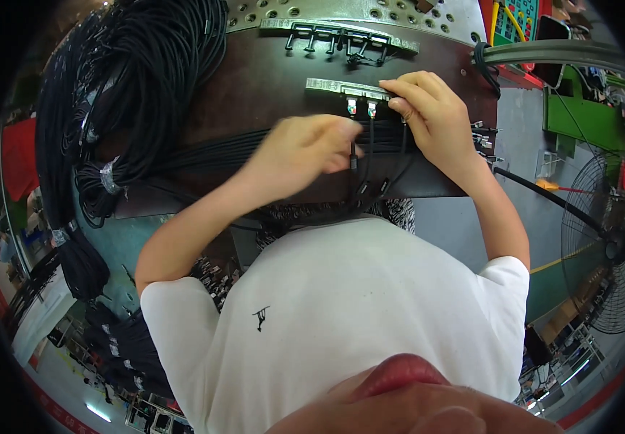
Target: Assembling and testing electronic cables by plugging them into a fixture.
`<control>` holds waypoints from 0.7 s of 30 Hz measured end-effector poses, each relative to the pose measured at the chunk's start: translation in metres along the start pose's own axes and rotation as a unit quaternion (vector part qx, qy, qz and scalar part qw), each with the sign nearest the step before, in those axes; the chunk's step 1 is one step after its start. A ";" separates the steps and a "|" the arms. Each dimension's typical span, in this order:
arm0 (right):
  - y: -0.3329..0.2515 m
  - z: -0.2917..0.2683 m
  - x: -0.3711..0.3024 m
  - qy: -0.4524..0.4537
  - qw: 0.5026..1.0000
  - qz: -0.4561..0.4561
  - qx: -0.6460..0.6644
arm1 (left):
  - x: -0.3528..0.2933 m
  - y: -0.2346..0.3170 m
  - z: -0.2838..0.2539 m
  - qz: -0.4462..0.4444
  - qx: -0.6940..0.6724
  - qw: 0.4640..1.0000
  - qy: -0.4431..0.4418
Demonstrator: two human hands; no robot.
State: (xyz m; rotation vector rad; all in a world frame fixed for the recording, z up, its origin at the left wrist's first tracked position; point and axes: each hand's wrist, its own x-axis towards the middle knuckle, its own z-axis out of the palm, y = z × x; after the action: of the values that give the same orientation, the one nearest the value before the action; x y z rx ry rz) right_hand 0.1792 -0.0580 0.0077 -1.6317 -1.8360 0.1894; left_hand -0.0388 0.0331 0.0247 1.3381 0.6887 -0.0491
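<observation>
A silver metal bar [327,85] lies across the dark brown tabletop [247,79]. Two connectors with coloured wire ends, a left connector [352,107] and a right connector [372,111], sit along its near edge, with black cables running from them toward me. My right hand [437,119] pinches the bar's right end between thumb and fingers; another cable [403,145] passes below that hand. My left hand [305,153], slightly blurred, has its fingers closed at the black cable [353,155] under the left connector. The exact grip is partly hidden behind the fingers.
Behind lies another metal bar [399,45] with black clamp-like parts. A large coil of black cable [157,65] fills the left side, and a cable bundle [218,150] crosses the table. To the right are a bent grey tube [558,52] and a caged fan [609,246].
</observation>
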 end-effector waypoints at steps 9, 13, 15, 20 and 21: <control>0.086 0.025 0.196 0.044 0.955 -0.094 -0.279 | 0.079 0.059 -0.100 0.055 -0.415 0.887 -0.196; 0.094 0.021 0.194 0.094 0.980 -0.027 -0.172 | 0.138 0.094 -0.123 0.188 -0.253 0.949 0.016; 0.094 0.022 0.192 0.120 0.988 0.020 -0.099 | 0.147 0.085 -0.139 0.028 -0.382 0.915 -0.128; 0.163 0.016 0.189 0.040 0.987 0.106 -0.110 | 0.137 0.108 -0.098 0.013 -0.259 0.966 0.016; 0.185 0.013 0.192 -0.075 0.970 0.095 -0.211 | 0.129 0.127 -0.082 -0.008 -0.080 0.981 0.176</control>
State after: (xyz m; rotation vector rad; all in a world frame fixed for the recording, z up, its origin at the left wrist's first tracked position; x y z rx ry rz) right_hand 0.3259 0.1629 -0.0251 -2.1424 -1.9236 0.0012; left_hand 0.0821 0.1846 0.0678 1.1968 0.9818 0.2317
